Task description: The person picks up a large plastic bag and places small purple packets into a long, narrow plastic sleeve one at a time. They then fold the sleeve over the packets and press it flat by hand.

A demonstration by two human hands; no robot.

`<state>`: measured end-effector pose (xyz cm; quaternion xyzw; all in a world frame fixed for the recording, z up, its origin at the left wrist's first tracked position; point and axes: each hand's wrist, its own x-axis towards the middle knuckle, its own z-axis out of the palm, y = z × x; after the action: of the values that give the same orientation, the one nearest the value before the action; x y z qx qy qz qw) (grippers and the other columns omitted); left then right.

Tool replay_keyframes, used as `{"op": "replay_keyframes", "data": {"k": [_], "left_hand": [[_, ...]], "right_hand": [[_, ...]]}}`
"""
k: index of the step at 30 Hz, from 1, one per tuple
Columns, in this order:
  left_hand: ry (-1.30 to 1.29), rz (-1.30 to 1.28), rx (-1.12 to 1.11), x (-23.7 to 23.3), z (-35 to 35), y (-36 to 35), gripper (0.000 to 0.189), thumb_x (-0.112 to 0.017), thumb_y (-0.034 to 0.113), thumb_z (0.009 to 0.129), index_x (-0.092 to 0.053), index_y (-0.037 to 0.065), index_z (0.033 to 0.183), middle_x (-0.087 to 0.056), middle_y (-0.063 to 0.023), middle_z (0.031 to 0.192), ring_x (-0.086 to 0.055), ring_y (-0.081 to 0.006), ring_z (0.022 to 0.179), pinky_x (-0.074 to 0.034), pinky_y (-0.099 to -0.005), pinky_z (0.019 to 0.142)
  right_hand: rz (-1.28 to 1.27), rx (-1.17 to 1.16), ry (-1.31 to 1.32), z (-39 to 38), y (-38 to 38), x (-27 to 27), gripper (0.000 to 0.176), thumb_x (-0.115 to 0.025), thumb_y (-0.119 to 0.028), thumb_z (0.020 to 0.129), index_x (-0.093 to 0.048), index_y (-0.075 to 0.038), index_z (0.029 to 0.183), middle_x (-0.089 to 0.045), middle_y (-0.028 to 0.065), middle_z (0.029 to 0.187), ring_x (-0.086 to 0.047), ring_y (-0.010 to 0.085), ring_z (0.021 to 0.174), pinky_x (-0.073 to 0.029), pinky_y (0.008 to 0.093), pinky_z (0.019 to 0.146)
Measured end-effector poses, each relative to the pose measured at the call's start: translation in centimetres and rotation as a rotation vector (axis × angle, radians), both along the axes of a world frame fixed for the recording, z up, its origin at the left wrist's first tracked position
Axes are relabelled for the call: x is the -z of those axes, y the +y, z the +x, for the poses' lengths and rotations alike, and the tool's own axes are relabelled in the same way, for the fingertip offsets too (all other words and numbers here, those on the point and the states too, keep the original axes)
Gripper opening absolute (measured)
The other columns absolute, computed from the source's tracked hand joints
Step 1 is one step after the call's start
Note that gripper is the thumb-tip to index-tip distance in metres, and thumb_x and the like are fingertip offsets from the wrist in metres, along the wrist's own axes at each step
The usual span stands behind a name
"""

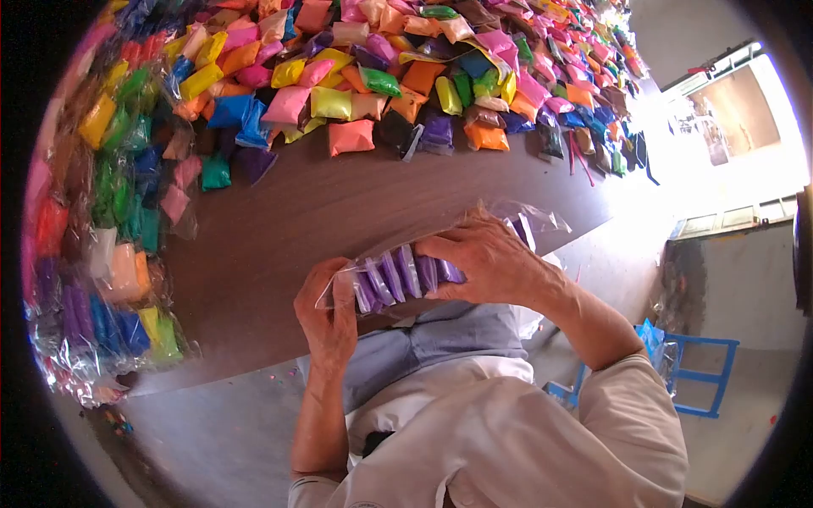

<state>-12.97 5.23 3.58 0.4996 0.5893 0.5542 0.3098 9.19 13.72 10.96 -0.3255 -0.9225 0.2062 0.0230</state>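
Observation:
Near the front edge of the table, both hands hold a clear plastic bag [343,281] with a row of small purple packets [391,278] standing side by side in it. My left hand [327,311] grips the bag's left end, thumb and fingers closed on the film. Across the right part of the row lies my right hand [484,258], its fingers curled over the packets and partly hiding them. Past that hand, the bag's loose transparent end [542,218] sticks out to the right.
A large heap of colourful small packets [351,135] covers the far side of the brown table [254,203]. Filled clear bags of packets [118,279] are stacked along the left edge. A blue frame [720,377] stands on the floor at right.

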Motion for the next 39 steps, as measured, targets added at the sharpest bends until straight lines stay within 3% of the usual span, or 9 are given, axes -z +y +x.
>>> {"op": "replay_keyframes", "data": {"k": [4, 10, 13, 16, 22, 25, 34, 37, 39], "left_hand": [[-0.003, -0.011, 0.000, 0.0, -0.2, 0.0, 0.036, -0.058, 0.030, 0.097, -0.065, -0.005, 0.093, -0.065, -0.0117, 0.092, -0.060, -0.0198, 0.087, -0.046, -0.0307, 0.079], [-0.026, 0.025, 0.017, 0.7, -0.3, 0.0, 0.034, -0.058, 0.028, 0.096, -0.064, -0.005, 0.094, -0.064, -0.0112, 0.091, -0.059, -0.0178, 0.085, -0.046, -0.0303, 0.077], [-0.040, 0.003, 0.008, 0.1, -0.1, 0.0, 0.033, -0.058, 0.028, 0.096, -0.064, -0.004, 0.092, -0.065, -0.0114, 0.091, -0.059, -0.0180, 0.084, -0.046, -0.0297, 0.075], [-0.117, 0.002, 0.010, 0.2, -0.1, -0.2, 0.033, -0.058, 0.028, 0.096, -0.065, -0.003, 0.092, -0.065, -0.0103, 0.089, -0.059, -0.0173, 0.083, -0.045, -0.0291, 0.073], [-0.150, -0.026, 0.014, 0.6, -0.1, -0.4, 0.035, -0.054, 0.030, 0.098, -0.064, -0.003, 0.097, -0.064, -0.0080, 0.090, -0.058, -0.0148, 0.084, -0.045, -0.0273, 0.073], [-0.075, -0.008, 0.006, 0.7, -0.2, -0.3, 0.036, -0.053, 0.031, 0.099, -0.063, -0.003, 0.100, -0.064, -0.0073, 0.089, -0.057, -0.0141, 0.083, -0.045, -0.0269, 0.072], [-0.074, 0.041, 0.022, 0.5, 0.1, 0.0, 0.035, -0.048, 0.032, 0.101, -0.064, 0.002, 0.098, -0.059, -0.0005, 0.083, -0.050, -0.0083, 0.075, -0.041, -0.0254, 0.066], [-0.129, -0.017, 0.038, 0.5, 0.0, -0.3, 0.035, -0.048, 0.029, 0.102, -0.063, -0.003, 0.102, -0.061, -0.0049, 0.088, -0.053, -0.0120, 0.081, -0.043, -0.0252, 0.073], [-0.154, -0.007, 0.047, 0.5, 0.0, -0.5, 0.034, -0.047, 0.028, 0.102, -0.063, -0.003, 0.102, -0.061, -0.0042, 0.089, -0.053, -0.0113, 0.082, -0.043, -0.0243, 0.074]], "right_hand": [[-0.056, 0.055, -0.080, -0.5, -0.4, -1.6, 0.072, -0.081, -0.036, 0.067, -0.054, -0.007, 0.127, -0.060, 0.0144, 0.119, -0.052, 0.0324, 0.115, -0.038, 0.0445, 0.099], [0.026, 0.049, 0.081, -1.1, -1.0, -1.3, 0.080, -0.082, -0.034, 0.065, -0.050, -0.005, 0.131, -0.054, 0.0155, 0.128, -0.051, 0.0331, 0.118, -0.040, 0.0430, 0.101], [-0.034, -0.009, 0.147, -1.9, -0.7, -0.9, 0.079, -0.082, -0.032, 0.065, -0.050, -0.006, 0.131, -0.057, 0.0163, 0.124, -0.054, 0.0331, 0.114, -0.043, 0.0415, 0.096], [-0.134, -0.026, -0.019, -2.5, -0.1, -1.2, 0.073, -0.082, -0.030, 0.065, -0.052, -0.006, 0.128, -0.061, 0.0162, 0.115, -0.056, 0.0335, 0.109, -0.046, 0.0418, 0.092], [-0.055, -0.097, 0.077, -2.4, 0.1, -0.5, 0.067, -0.080, -0.032, 0.061, -0.056, -0.005, 0.118, -0.065, 0.0168, 0.098, -0.062, 0.0360, 0.096, -0.049, 0.0450, 0.085], [-0.114, -0.077, 0.241, -2.7, 0.1, -0.9, 0.068, -0.080, -0.034, 0.060, -0.058, -0.004, 0.117, -0.065, 0.0173, 0.099, -0.063, 0.0366, 0.096, -0.049, 0.0454, 0.085], [-0.158, -0.204, 0.101, -3.2, 1.1, 0.6, 0.067, -0.081, -0.037, 0.059, -0.060, -0.010, 0.117, -0.067, 0.0163, 0.095, -0.063, 0.0366, 0.094, -0.049, 0.0485, 0.081], [-0.236, -0.187, 0.001, -3.3, 1.0, -0.2, 0.072, -0.082, -0.036, 0.060, -0.058, -0.008, 0.121, -0.065, 0.0174, 0.105, -0.062, 0.0358, 0.102, -0.048, 0.0474, 0.086], [-0.159, -0.172, 0.128, -2.7, 0.6, -0.3, 0.077, -0.082, -0.034, 0.061, -0.054, -0.005, 0.126, -0.062, 0.0187, 0.114, -0.059, 0.0352, 0.109, -0.046, 0.0461, 0.092]]}}
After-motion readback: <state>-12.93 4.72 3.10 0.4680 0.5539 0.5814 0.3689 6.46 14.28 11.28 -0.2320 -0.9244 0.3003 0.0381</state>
